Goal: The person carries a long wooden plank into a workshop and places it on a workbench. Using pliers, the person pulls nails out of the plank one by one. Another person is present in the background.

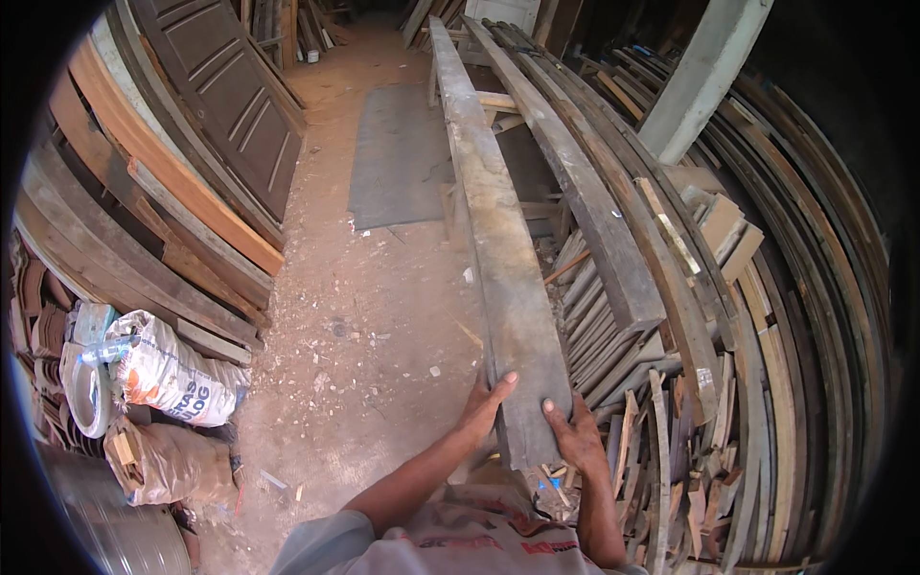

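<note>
Left hand (484, 407) and right hand (578, 438) are gripping 1 long plank (506, 259) by opposite edges, possibly reaching underneath; even pressure should be preventing twist.

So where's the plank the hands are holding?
In the head view, the plank runs from top centre to lower centre, its near end between the left hand and right hand.

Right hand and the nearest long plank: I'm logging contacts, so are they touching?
Touching. The head view shows the right hand with its thumb on the top face of the nearest long plank, by its right edge.
</note>
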A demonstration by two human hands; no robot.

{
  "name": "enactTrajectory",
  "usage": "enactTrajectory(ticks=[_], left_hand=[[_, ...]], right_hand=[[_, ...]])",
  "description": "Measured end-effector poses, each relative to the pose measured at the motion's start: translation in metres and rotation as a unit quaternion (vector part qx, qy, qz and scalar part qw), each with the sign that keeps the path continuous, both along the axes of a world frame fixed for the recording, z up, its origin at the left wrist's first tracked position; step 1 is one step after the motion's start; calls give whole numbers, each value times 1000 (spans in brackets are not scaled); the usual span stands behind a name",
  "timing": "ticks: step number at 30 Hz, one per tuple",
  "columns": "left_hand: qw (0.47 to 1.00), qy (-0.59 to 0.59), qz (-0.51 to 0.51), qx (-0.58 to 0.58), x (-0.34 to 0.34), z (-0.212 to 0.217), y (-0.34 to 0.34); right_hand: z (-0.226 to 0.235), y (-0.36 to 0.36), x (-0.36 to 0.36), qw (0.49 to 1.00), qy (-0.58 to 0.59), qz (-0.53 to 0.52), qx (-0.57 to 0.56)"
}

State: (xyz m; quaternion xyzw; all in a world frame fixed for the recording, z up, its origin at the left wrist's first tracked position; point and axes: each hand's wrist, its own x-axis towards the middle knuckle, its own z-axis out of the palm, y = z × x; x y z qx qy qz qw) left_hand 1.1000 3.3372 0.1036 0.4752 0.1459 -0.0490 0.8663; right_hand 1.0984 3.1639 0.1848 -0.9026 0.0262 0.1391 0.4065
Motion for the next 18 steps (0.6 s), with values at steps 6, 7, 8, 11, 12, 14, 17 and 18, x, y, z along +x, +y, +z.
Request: enactTrajectory(ticks=[6,7,8,11,12,14,17,18], left_hand=[[989,-36,29,-141,2,-11,-7],[986,-42,37,-156,3,-17,-9],[987,-44,45,-149,5,-18,-9],[988,-39,59,-140,8,-14,-13],[987,-31,58,-145,6,-2,-10],[990,-16,63,-127,6,4,-8],[995,7,79,-53,7,1,-10],[996,16,84,-24,7,2,-10]], right_hand=[[4,6,3,999,-31,3,-25],[4,6,-1,1000,-10,4,-12],[11,6,-3,1000,2,1,4],[-7,-3,0,1000,-4,16,23],[-12,-7,2,999,-12,26,26],[-13,-9,5,998,-12,41,48],[-21,-13,7,995,-23,55,75],[-27,-16,8,997,-20,48,56]])
